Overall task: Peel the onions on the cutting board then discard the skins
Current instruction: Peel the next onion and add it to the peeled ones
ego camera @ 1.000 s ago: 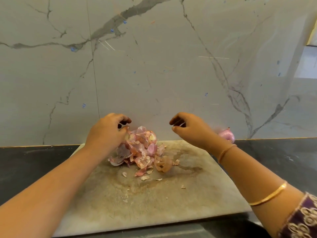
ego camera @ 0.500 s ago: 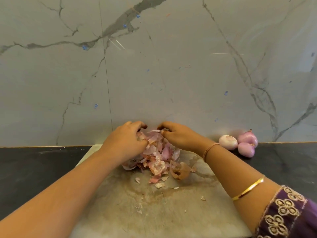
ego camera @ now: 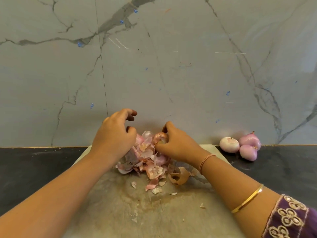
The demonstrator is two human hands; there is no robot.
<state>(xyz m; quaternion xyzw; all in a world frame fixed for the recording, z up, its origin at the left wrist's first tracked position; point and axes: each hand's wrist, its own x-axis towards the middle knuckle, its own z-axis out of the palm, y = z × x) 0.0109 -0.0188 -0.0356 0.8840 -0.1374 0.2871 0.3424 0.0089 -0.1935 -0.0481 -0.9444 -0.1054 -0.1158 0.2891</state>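
Note:
A heap of pink and brown onion skins (ego camera: 151, 162) lies at the far middle of the stained pale cutting board (ego camera: 120, 212). My right hand (ego camera: 176, 143) is closed on a clump of skins (ego camera: 160, 137) at the top of the heap. Left of the heap hovers my left hand (ego camera: 115, 134), its fingers curled and apart, its palm side against the skins. Three peeled onions (ego camera: 240, 146) sit together on the dark counter, to the right of the board by the wall.
A dark counter (ego camera: 34, 169) runs on both sides of the board. Straight behind it stands a grey marble wall (ego camera: 154, 66). Small skin scraps (ego camera: 154, 189) are scattered on the board nearer to me.
Both hands came together onto the skin heap. My right hand has closed on skins at the top, and my left hand has lifted its fingers slightly. The view shifted, bringing the peeled onions into sight.

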